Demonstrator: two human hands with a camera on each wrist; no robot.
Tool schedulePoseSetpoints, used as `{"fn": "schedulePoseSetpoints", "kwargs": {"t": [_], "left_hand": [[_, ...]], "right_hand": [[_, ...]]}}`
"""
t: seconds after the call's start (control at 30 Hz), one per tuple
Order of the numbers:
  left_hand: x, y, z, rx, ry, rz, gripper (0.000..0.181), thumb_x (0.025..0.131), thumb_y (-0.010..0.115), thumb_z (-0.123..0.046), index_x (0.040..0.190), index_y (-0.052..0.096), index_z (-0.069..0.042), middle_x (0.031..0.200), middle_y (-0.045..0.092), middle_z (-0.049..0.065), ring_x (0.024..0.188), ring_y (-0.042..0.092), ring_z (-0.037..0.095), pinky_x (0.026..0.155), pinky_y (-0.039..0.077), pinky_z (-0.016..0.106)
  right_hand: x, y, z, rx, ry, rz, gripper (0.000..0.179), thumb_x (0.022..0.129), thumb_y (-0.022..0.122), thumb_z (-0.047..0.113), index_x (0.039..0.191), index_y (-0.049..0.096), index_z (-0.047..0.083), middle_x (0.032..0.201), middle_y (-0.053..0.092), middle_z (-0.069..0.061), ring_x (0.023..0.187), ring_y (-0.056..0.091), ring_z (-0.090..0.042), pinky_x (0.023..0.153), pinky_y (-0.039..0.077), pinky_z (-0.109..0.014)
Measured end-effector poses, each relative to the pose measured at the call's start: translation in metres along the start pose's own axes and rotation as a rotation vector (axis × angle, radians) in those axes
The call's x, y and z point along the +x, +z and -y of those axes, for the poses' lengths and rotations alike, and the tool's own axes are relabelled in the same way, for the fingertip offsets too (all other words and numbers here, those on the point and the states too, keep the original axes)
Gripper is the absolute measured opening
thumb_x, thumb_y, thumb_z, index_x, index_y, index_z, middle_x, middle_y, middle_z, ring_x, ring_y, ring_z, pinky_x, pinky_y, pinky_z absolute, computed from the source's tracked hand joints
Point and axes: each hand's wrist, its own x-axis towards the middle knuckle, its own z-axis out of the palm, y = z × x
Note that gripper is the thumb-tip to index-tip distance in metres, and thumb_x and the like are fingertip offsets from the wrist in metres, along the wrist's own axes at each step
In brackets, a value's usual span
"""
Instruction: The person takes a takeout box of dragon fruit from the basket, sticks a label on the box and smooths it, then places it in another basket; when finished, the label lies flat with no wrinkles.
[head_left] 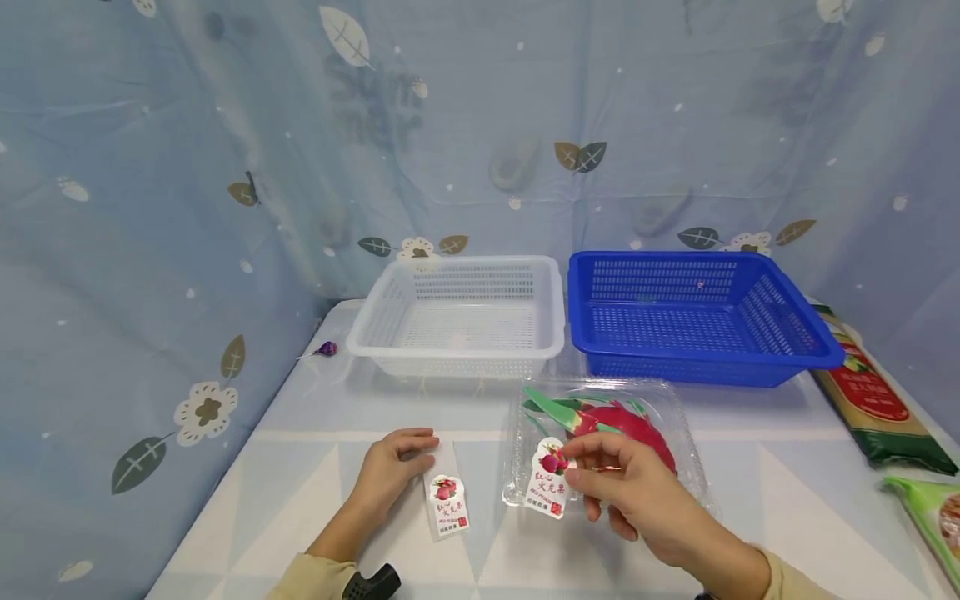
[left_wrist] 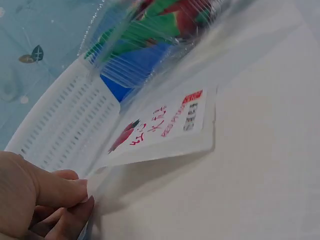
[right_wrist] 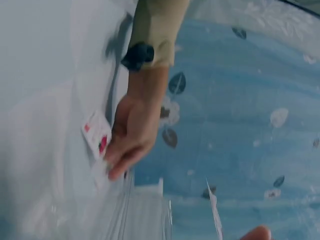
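Note:
My right hand (head_left: pixel 630 487) pinches a white dragon fruit sticker (head_left: pixel 548 483) by its right edge, above the front left of a clear plastic box (head_left: pixel 686 442). Inside that box lies a red dragon fruit (head_left: pixel 626 423) with green leaf tips. To the left, my left hand (head_left: pixel 393 475) holds the far end of a pale backing strip (head_left: pixel 442 461) between thumb and fingers. One more printed sticker (head_left: pixel 447 504) is on the strip, and its lettering shows in the left wrist view. From the right wrist, the held sticker (right_wrist: pixel 215 210) appears edge-on beside a fingertip.
Behind the box stand a white basket (head_left: pixel 457 364) and a blue basket (head_left: pixel 705 367), side by side. A wrapped lollipop (head_left: pixel 326 348) lies at the left edge. Along the right edge are a brown and green packet (head_left: pixel 873 400) and a light green packet (head_left: pixel 926 512).

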Motion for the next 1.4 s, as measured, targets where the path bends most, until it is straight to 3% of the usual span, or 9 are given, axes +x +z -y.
{"fn": "schedulePoseSetpoints", "kwargs": {"t": [0.17,0.23,0.4,0.63,0.9,1.07,1.27,1.4], "left_hand": [[0.003,0.0,0.002,0.265,0.143,0.0,0.024,0.084,0.073,-0.003,0.107,0.077,-0.007,0.126,0.067,0.002,0.125,0.058,0.029,0.101,0.049,0.046],[0.003,0.0,0.002,0.331,0.185,0.007,0.025,0.083,0.073,-0.002,0.107,0.076,-0.007,0.125,0.067,0.001,0.121,0.061,0.027,0.095,0.053,0.042],[0.003,-0.001,0.003,0.41,0.245,0.011,0.026,0.082,0.073,0.002,0.108,0.076,-0.004,0.122,0.068,0.002,0.107,0.066,0.021,0.086,0.057,0.033],[0.001,-0.008,0.004,0.509,0.298,0.016,0.029,0.081,0.076,0.0,0.11,0.075,-0.003,0.122,0.068,0.003,0.118,0.063,0.028,0.098,0.052,0.043],[0.003,-0.018,0.004,0.558,0.291,0.076,0.029,0.084,0.075,-0.007,0.113,0.074,-0.005,0.127,0.066,0.006,0.124,0.06,0.03,0.104,0.047,0.047],[0.004,-0.023,0.0,0.527,0.293,0.05,0.027,0.086,0.075,-0.013,0.112,0.074,-0.007,0.129,0.066,0.007,0.129,0.057,0.03,0.108,0.043,0.05],[0.005,-0.023,-0.017,0.463,0.352,-0.019,0.027,0.082,0.079,-0.017,0.109,0.076,-0.01,0.124,0.069,0.007,0.125,0.06,0.028,0.106,0.046,0.049],[0.003,-0.016,-0.036,0.404,0.377,-0.016,0.027,0.082,0.08,-0.02,0.108,0.077,-0.015,0.119,0.07,0.004,0.118,0.063,0.026,0.101,0.049,0.048]], "right_hand": [[-0.009,-0.039,-0.001,-0.034,0.04,0.057,0.043,0.096,0.065,0.02,0.13,0.05,-0.002,0.081,0.062,0.002,0.058,0.057,-0.005,0.038,0.028,-0.019],[-0.011,-0.052,-0.001,-0.038,0.055,0.067,0.044,0.098,0.062,0.02,0.133,0.048,-0.003,0.079,0.062,0.002,0.057,0.056,-0.005,0.038,0.025,-0.023],[-0.013,-0.078,-0.001,-0.056,0.09,0.041,0.045,0.101,0.057,0.022,0.138,0.046,-0.001,0.074,0.061,0.003,0.056,0.053,-0.004,0.04,0.019,-0.032],[-0.012,-0.104,0.003,-0.108,0.096,0.012,0.046,0.102,0.054,0.024,0.141,0.045,0.001,0.074,0.06,0.003,0.057,0.053,-0.005,0.042,0.02,-0.034],[-0.007,-0.127,0.004,-0.085,0.069,0.012,0.025,0.103,0.052,0.021,0.128,0.055,0.02,0.086,0.059,0.003,0.06,0.056,-0.007,0.045,0.021,-0.033],[-0.005,-0.131,0.004,-0.067,0.072,0.008,0.022,0.102,0.054,0.021,0.124,0.057,0.024,0.09,0.059,0.004,0.061,0.057,-0.006,0.044,0.026,-0.026],[-0.005,-0.135,0.005,-0.072,0.084,-0.013,0.022,0.102,0.055,0.021,0.123,0.056,0.026,0.089,0.06,0.004,0.061,0.056,-0.007,0.044,0.033,-0.021],[-0.005,-0.136,0.005,-0.073,0.094,-0.021,0.026,0.101,0.055,0.021,0.127,0.054,0.024,0.092,0.06,0.004,0.062,0.057,-0.008,0.045,0.034,-0.02]]}}
